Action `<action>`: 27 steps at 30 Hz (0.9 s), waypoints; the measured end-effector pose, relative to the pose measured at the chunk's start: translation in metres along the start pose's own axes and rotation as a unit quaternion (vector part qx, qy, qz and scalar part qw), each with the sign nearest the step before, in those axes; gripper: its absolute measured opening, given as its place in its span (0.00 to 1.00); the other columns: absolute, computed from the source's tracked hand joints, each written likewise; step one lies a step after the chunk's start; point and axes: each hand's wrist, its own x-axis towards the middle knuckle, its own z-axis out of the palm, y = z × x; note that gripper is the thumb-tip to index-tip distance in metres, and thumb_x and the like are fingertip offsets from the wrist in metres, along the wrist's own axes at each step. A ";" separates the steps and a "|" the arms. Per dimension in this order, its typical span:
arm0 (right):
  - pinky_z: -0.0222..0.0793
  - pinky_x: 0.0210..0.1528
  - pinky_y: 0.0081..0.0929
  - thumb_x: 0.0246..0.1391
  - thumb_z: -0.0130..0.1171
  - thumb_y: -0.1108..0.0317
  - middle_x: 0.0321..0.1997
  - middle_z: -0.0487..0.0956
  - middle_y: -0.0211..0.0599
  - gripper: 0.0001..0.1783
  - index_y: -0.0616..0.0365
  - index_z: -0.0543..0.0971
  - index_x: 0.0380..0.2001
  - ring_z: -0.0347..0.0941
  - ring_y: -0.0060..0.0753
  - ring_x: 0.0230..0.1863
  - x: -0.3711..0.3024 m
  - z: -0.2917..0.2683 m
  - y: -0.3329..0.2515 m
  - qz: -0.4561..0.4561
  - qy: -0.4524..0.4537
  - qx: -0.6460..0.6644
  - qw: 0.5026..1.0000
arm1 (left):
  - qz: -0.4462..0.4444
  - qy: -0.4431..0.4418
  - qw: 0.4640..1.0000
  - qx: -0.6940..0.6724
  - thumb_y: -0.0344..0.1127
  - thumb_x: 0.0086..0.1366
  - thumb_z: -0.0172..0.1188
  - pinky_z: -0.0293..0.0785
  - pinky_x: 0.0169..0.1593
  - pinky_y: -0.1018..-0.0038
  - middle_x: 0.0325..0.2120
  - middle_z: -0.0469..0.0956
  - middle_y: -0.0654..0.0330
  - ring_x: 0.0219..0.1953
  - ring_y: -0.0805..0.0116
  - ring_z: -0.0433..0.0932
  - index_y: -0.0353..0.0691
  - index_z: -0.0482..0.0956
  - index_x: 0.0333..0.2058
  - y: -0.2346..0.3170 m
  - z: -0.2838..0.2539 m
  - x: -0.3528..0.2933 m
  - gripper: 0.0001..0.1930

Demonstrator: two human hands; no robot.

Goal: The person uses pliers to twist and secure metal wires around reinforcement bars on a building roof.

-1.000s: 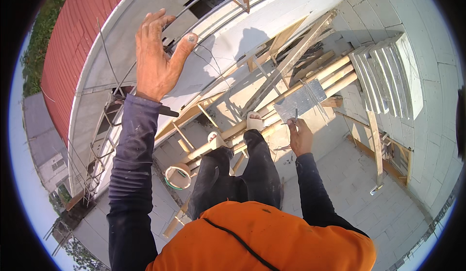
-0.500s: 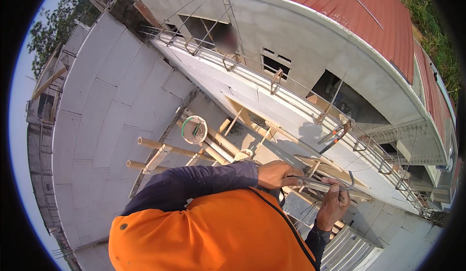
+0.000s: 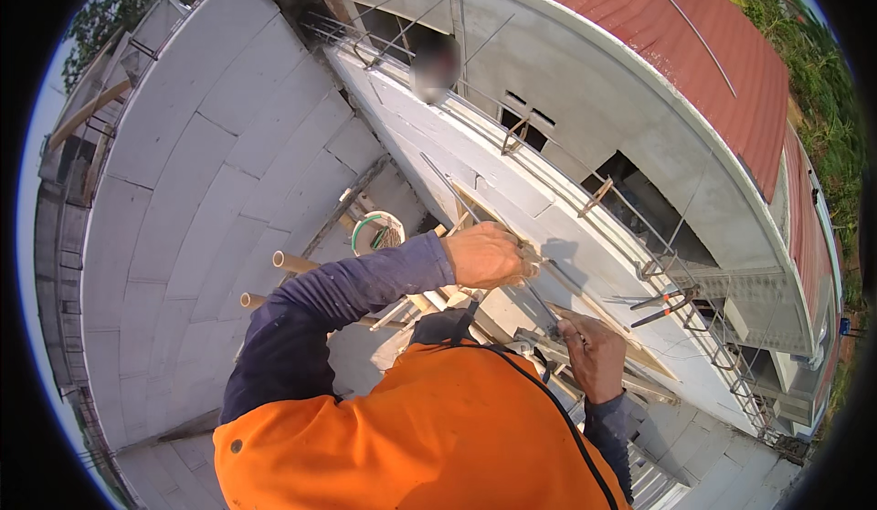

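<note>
My left hand [image 3: 491, 254] is closed round a thin steel bar [image 3: 448, 179], whose long end sticks out past the fingers toward the wall. Below it, my right hand [image 3: 596, 355] has its fingers closed near the lower stretch of the bar; the fingertips are partly hidden. In front of both hands runs a white block wall [image 3: 402, 113] topped by a cage of rebar with bent stirrups [image 3: 596, 198]. A tool with dark and orange handles [image 3: 665, 307] rests on that cage, right of my hands.
A white bucket [image 3: 379, 233] with a green hoop and short pieces inside stands beyond my left forearm. Bamboo poles [image 3: 292, 262] and planks make a scaffold below. Another person's blurred head [image 3: 436, 67] shows behind the wall. A red metal roof [image 3: 639, 26] lies beyond.
My hands have moved apart, the left one up and leftward, the right one lower and leftward. The bar now slants away with a long end showing. My view has shifted somewhat.
</note>
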 end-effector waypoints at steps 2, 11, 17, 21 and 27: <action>0.78 0.38 0.41 0.64 0.64 0.60 0.35 0.86 0.43 0.14 0.55 0.86 0.48 0.84 0.49 0.35 0.004 0.006 -0.018 -0.025 -0.014 0.020 0.999 | 0.012 0.028 0.998 0.047 0.44 0.72 0.60 0.71 0.58 0.58 0.36 0.83 0.64 0.49 0.63 0.80 0.53 0.82 0.59 -0.013 -0.011 -0.003 0.19; 0.72 0.38 0.29 0.72 0.53 0.61 0.29 0.79 0.32 0.13 0.60 0.79 0.47 0.76 0.28 0.30 -0.045 0.053 0.005 0.157 -0.113 0.302 0.934 | 0.012 0.115 0.992 0.054 0.46 0.69 0.63 0.54 0.75 0.47 0.48 0.79 0.65 0.63 0.62 0.70 0.58 0.83 0.58 -0.006 -0.001 -0.015 0.19; 0.63 0.30 0.19 0.73 0.52 0.61 0.28 0.78 0.27 0.13 0.58 0.78 0.47 0.66 0.17 0.26 -0.075 0.078 0.051 0.259 -0.114 0.454 0.845 | -0.176 0.188 0.961 -0.097 0.46 0.68 0.65 0.56 0.74 0.49 0.57 0.77 0.60 0.72 0.51 0.61 0.51 0.83 0.59 0.008 0.040 -0.053 0.22; 0.58 0.27 0.14 0.73 0.52 0.60 0.30 0.80 0.27 0.13 0.58 0.77 0.47 0.65 0.13 0.25 -0.039 0.106 0.071 0.266 -0.099 0.532 0.798 | -0.276 0.184 0.934 -0.134 0.46 0.69 0.65 0.59 0.73 0.51 0.59 0.79 0.57 0.71 0.49 0.62 0.48 0.84 0.58 0.009 0.052 -0.078 0.21; 0.56 0.22 0.12 0.74 0.55 0.54 0.36 0.83 0.26 0.15 0.52 0.78 0.51 0.70 0.10 0.28 0.078 0.146 0.060 0.209 -0.074 0.605 0.765 | -0.299 0.214 0.927 -0.072 0.45 0.69 0.65 0.62 0.72 0.52 0.60 0.79 0.53 0.69 0.48 0.66 0.46 0.83 0.58 -0.063 0.065 -0.077 0.21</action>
